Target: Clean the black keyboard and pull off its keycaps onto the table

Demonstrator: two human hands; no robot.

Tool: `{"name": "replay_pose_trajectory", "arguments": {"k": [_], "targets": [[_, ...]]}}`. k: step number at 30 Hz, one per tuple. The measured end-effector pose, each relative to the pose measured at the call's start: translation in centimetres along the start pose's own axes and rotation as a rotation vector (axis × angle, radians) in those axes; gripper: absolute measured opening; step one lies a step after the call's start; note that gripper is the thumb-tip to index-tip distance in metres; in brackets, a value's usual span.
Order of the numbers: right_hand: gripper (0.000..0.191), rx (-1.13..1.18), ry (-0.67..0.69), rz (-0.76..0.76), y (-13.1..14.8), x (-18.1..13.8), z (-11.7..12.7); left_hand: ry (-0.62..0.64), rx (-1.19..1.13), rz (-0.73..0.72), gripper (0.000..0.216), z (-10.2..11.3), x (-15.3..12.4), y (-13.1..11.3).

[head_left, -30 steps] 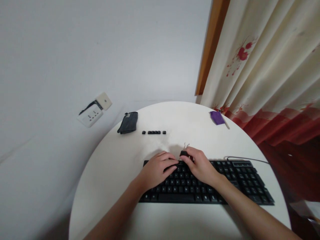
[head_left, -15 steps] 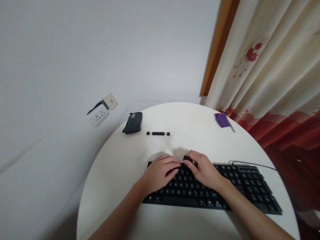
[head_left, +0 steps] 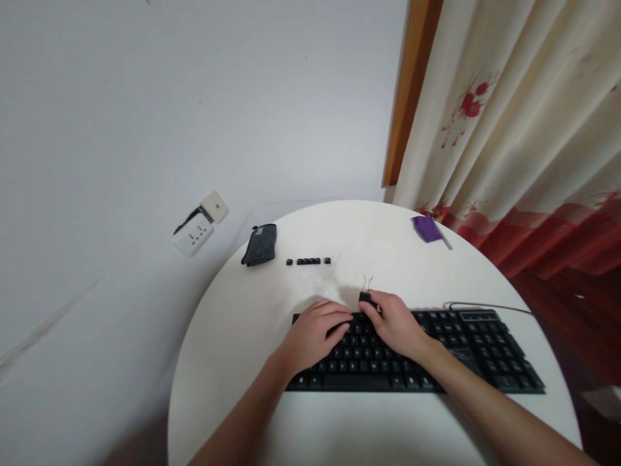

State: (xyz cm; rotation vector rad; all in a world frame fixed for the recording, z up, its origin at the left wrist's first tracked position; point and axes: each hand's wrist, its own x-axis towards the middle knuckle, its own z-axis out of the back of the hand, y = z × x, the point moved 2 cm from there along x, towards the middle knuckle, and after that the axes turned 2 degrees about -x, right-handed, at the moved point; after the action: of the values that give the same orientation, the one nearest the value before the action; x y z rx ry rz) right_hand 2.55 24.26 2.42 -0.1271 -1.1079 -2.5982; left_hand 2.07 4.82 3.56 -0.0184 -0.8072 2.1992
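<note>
A black keyboard (head_left: 369, 366) lies across the near part of the round white table. My left hand (head_left: 317, 333) rests on its upper left part, fingers stretched out and lying over the keys, holding nothing that I can see. Just past the keyboard's back edge, my right hand (head_left: 391, 320) pinches a keycap puller (head_left: 365, 297) by its black handle between thumb and fingers. Two thin wire prongs stick out from the handle, pointing away from me. Several loose black keycaps (head_left: 309, 261) sit in a row farther back. The keys under both hands are hidden.
A dark zippered pouch (head_left: 261, 244) lies at the table's back left. Toward the back right is a purple cloth (head_left: 427, 228) beside a pale stick. The keyboard cable (head_left: 485, 305) runs off to the right. A wall socket (head_left: 193, 234) and a curtain (head_left: 466, 129) flank the table (head_left: 233, 310).
The keycap puller's wire prongs now show more fully, standing clear of my right fingers. My left hand keeps its place on the keyboard. The whole view has shifted slightly.
</note>
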Motion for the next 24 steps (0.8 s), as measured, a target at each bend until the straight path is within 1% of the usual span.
{"name": "replay_pose_trajectory", "arguments": {"k": [6, 11, 14, 20, 24], "targets": [[0.024, -0.001, 0.000, -0.006, 0.1, -0.1, 0.1, 0.013, 0.008, 0.005, 0.023, 0.0, 0.1, -0.1], [0.024, 0.012, -0.003, -0.007, 0.0, -0.2, 0.1, -0.005, 0.002, 0.030, 0.022, -0.1, 0.1, -0.4], [0.026, 0.034, 0.004, -0.011, 0.0, -0.2, 0.2, -0.016, -0.025, 0.073, 0.022, -0.3, 0.0, -0.7], [0.027, 0.090, -0.001, -0.020, 0.1, -0.2, 0.5, -0.068, -0.066, 0.237, 0.030, -0.7, 0.3, -0.9], [0.028, 0.114, -0.004, -0.038, -0.1, -0.3, 0.4, -0.016, -0.044, 0.235, 0.025, -0.7, 1.2, -0.5]]}}
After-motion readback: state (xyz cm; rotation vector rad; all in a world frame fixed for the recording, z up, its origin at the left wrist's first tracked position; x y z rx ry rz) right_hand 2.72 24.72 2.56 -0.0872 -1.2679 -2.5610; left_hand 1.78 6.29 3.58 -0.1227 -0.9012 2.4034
